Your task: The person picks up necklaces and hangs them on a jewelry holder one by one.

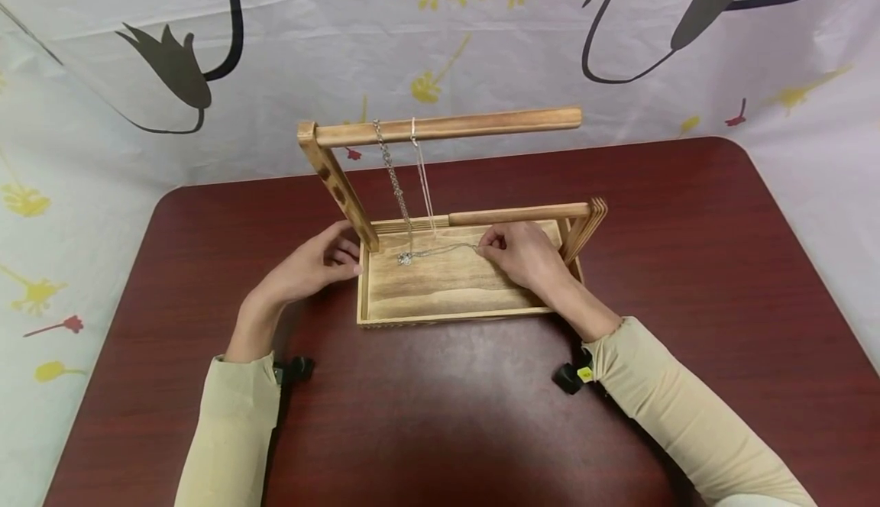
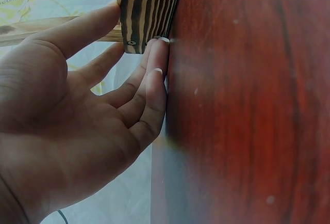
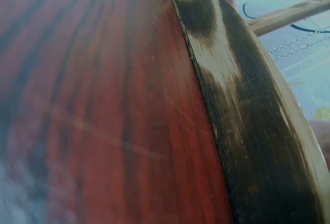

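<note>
A wooden jewellery stand with a shallow tray (image 1: pixel 426 297) rests on the table. My right hand (image 1: pixel 525 256) is over the tray's right half, its thumb and fingertips pinching the end of a thin silver necklace (image 1: pixel 447 248). That chain runs left to a small silvery clump (image 1: pixel 405 259) on the tray floor. From the upper bar (image 1: pixel 481 122) hang a thicker silver chain (image 1: pixel 393 171) and a fine pale necklace (image 1: pixel 424 179). At the tray's left end, my left hand (image 1: pixel 309 264) touches the wood with spread fingers; the left wrist view shows them against the striped end (image 2: pixel 147 12).
A lower, shorter bar (image 1: pixel 519 214) crosses the tray's back, joined to a slanted post (image 1: pixel 584 228) at the right. The dark red table (image 1: pixel 426 415) extends all around. Behind it hangs a white patterned cloth (image 1: pixel 309 49).
</note>
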`<move>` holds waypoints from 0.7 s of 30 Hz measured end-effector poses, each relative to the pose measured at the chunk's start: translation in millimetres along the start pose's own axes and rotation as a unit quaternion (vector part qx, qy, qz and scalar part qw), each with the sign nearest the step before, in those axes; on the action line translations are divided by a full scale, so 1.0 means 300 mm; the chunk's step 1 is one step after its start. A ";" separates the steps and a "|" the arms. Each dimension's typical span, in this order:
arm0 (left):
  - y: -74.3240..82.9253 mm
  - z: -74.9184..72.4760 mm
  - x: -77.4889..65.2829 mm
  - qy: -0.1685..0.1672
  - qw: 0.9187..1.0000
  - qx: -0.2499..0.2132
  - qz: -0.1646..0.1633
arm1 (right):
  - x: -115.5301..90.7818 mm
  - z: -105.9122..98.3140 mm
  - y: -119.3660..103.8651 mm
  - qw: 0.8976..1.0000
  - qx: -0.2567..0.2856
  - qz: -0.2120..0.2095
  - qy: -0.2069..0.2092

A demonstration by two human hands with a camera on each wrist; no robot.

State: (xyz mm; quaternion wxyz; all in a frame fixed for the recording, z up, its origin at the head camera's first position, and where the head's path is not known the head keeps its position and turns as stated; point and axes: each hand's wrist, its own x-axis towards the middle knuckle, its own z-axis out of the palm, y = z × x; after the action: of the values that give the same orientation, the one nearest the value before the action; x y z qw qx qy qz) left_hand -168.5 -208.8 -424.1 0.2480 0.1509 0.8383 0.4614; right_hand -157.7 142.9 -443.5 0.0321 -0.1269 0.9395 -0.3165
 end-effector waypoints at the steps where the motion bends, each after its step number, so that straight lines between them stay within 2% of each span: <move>1: -0.001 -0.001 0.000 0.001 1.000 0.000 0.000 | 0.000 0.001 -0.001 1.000 -0.001 -0.001 -0.003; 8: -0.005 -0.001 -0.004 0.002 1.000 0.001 0.000 | 0.000 0.004 -0.006 1.000 -0.004 -0.002 -0.011; 21: -0.004 0.001 -0.001 -0.001 1.000 -0.005 0.004 | -0.013 -0.004 -0.004 0.999 0.036 -0.019 -0.003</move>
State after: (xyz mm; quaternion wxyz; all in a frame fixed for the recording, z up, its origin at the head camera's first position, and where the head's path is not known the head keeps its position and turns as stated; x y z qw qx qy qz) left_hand -168.1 -209.3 -425.1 0.2477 0.1529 0.8351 0.4668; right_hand -153.8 143.6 -441.9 0.0332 -0.1446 0.9248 -0.3504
